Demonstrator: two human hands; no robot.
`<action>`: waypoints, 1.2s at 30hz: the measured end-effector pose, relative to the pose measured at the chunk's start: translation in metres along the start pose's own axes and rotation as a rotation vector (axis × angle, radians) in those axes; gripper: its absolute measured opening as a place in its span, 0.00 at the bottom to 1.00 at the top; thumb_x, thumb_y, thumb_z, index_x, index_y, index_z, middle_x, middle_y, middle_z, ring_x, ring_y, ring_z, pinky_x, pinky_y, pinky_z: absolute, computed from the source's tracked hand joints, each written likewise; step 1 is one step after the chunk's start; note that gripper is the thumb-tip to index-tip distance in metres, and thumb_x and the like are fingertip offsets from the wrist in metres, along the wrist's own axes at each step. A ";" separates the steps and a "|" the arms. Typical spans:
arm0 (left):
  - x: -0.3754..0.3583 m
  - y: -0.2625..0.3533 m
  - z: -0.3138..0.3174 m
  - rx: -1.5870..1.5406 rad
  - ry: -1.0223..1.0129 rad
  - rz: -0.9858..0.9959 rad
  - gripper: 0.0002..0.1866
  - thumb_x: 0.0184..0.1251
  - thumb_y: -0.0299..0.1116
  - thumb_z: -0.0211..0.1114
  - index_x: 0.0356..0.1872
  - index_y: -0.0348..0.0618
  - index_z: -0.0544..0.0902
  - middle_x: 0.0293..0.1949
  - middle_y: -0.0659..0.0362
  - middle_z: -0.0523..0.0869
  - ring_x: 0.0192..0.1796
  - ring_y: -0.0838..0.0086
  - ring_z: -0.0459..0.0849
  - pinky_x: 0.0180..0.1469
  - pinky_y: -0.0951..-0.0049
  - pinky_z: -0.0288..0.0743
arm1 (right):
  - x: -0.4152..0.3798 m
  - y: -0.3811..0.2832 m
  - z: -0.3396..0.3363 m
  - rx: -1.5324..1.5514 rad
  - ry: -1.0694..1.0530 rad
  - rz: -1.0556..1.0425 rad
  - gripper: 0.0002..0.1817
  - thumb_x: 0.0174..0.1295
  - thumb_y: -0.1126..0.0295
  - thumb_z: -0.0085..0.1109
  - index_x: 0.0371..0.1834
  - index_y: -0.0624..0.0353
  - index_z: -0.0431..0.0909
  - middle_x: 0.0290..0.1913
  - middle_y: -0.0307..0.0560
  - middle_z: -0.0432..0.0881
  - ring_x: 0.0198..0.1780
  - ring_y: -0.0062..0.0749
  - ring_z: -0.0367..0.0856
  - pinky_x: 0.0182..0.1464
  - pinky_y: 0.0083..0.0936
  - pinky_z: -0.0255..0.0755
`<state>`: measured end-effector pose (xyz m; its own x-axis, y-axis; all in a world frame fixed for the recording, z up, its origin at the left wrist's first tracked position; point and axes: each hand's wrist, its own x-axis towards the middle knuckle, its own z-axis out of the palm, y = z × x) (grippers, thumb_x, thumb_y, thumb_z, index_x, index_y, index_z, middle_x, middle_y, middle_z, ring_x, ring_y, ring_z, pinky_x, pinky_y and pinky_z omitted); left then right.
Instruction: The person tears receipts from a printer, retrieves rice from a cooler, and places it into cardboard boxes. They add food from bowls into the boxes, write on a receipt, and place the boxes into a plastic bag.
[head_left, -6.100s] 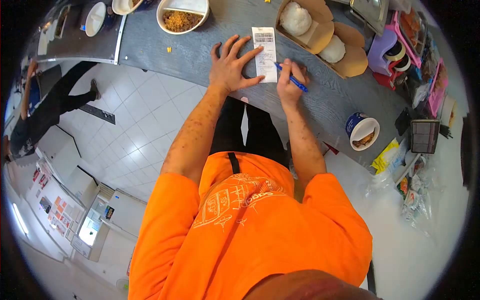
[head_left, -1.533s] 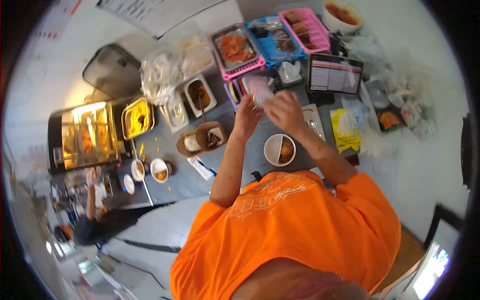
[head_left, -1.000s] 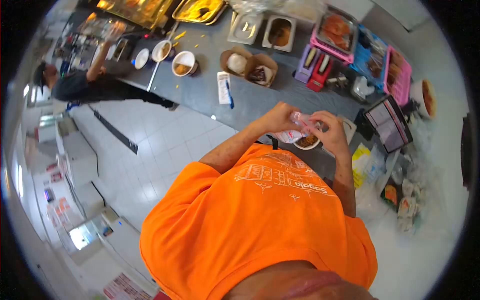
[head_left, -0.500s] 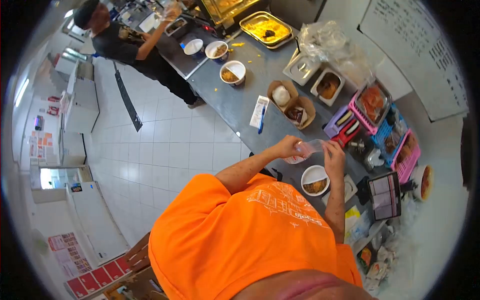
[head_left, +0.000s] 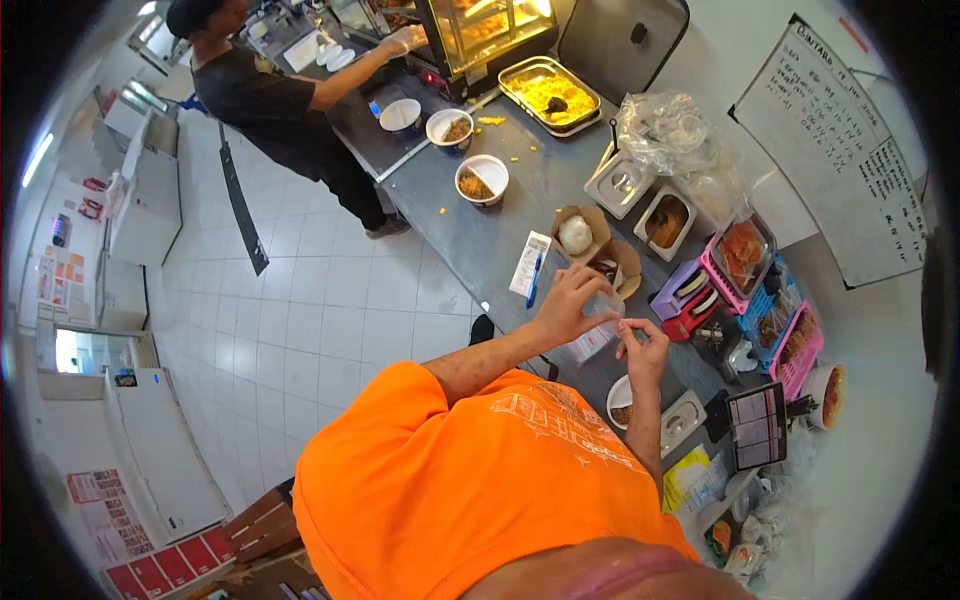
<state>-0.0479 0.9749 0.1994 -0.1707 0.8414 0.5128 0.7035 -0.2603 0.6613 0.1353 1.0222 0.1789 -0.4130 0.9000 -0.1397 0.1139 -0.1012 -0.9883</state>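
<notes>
Your left hand [head_left: 566, 305] gripped a thin clear plastic bag [head_left: 594, 335] over the grey counter's [head_left: 480, 240] near edge, while your right hand [head_left: 640, 348] pinched its other side. Bare counter lay left of your grip; a white bowl of food [head_left: 621, 402] sat just below it.

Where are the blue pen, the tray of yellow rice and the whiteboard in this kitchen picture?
blue pen [head_left: 535, 279], head view, middle of its barrel.
tray of yellow rice [head_left: 549, 91], head view, on the rice heap.
whiteboard [head_left: 850, 150], head view, its written face.

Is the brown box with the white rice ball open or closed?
Open. The brown box has its flaps spread wide, and the round white rice ball shows plainly inside it on the grey counter.
</notes>
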 end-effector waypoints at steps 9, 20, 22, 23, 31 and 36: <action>-0.002 -0.091 -0.074 -0.947 -0.466 -0.702 0.13 0.65 0.34 0.66 0.43 0.33 0.85 0.36 0.57 0.88 0.37 0.78 0.85 0.39 0.76 0.80 | 0.039 -0.026 0.115 0.055 -0.140 0.051 0.05 0.61 0.75 0.62 0.34 0.66 0.80 0.28 0.44 0.82 0.23 0.26 0.81 0.25 0.20 0.75; -0.030 -0.194 -0.132 -0.843 -0.562 -0.803 0.10 0.66 0.33 0.65 0.39 0.35 0.84 0.32 0.59 0.86 0.35 0.78 0.83 0.40 0.77 0.79 | 0.095 0.036 0.144 -0.543 0.335 -0.136 0.12 0.61 0.62 0.61 0.39 0.58 0.75 0.38 0.45 0.80 0.42 0.38 0.79 0.45 0.34 0.73; -0.031 -0.202 -0.134 -0.803 -0.591 -0.793 0.10 0.66 0.33 0.65 0.38 0.35 0.84 0.31 0.60 0.86 0.34 0.79 0.82 0.39 0.77 0.78 | 0.115 0.002 0.125 -1.033 0.615 -0.080 0.17 0.59 0.57 0.62 0.44 0.56 0.77 0.44 0.50 0.79 0.50 0.48 0.73 0.54 0.41 0.68; -0.032 -0.205 -0.135 -0.762 -0.602 -0.779 0.10 0.66 0.33 0.64 0.37 0.35 0.84 0.31 0.60 0.86 0.34 0.80 0.82 0.38 0.78 0.77 | 0.130 0.005 0.118 -1.037 0.609 -0.078 0.17 0.59 0.57 0.62 0.44 0.56 0.77 0.44 0.50 0.79 0.50 0.48 0.73 0.54 0.41 0.68; -0.035 -0.196 -0.147 -0.622 -0.440 -0.789 0.09 0.66 0.33 0.65 0.34 0.36 0.82 0.29 0.62 0.84 0.33 0.81 0.80 0.38 0.78 0.74 | 0.202 0.025 0.098 -1.500 0.153 -0.098 0.22 0.57 0.56 0.61 0.54 0.50 0.76 0.50 0.46 0.79 0.57 0.46 0.69 0.57 0.40 0.66; -0.062 -0.207 -0.163 -0.663 -0.354 -0.840 0.09 0.67 0.33 0.64 0.37 0.36 0.81 0.33 0.62 0.84 0.38 0.81 0.81 0.44 0.78 0.74 | 0.220 0.039 0.097 -1.134 -0.046 -0.392 0.12 0.64 0.64 0.54 0.46 0.57 0.76 0.41 0.55 0.81 0.47 0.49 0.77 0.49 0.41 0.70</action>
<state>-0.2951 0.8997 0.1203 -0.1385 0.9277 -0.3466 -0.0658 0.3406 0.9379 -0.0387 1.1756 0.1037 -0.6269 0.7675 0.1338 0.6942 0.6282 -0.3513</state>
